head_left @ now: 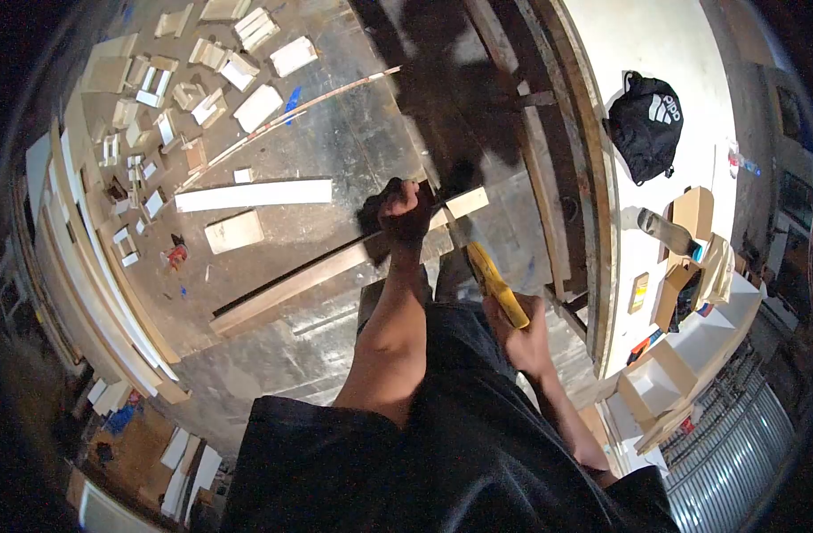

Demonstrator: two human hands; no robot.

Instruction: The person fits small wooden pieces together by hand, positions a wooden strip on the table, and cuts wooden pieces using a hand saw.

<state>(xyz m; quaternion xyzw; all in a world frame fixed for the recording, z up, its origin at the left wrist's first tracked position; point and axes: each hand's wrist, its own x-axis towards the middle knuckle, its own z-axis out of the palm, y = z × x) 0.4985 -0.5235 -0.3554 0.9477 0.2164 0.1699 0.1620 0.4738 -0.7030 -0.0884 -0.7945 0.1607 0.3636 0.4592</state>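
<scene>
A long, light wooden strip [291, 290] runs slantwise across the middle of the head view, its short end reaching past my left hand to the right. My left hand [405, 211] is closed around the strip near that end; part of the grip lies in dark shadow. In my right hand [524, 336] is a handsaw with a yellow handle [488, 274], the fingers wrapped round its lower part. The saw's narrow blade [461, 229] meets the strip just right of my left hand. How deep the blade sits cannot be made out.
Many small wooden offcuts [258, 108] and a white board [254, 194] lie on the floor at left. Long boards [113, 258] stand at the far left. On the right, a pale tabletop [682, 35] holds a black drawstring bag [645, 126], a bottle [669, 233] and an open cardboard box [689, 218].
</scene>
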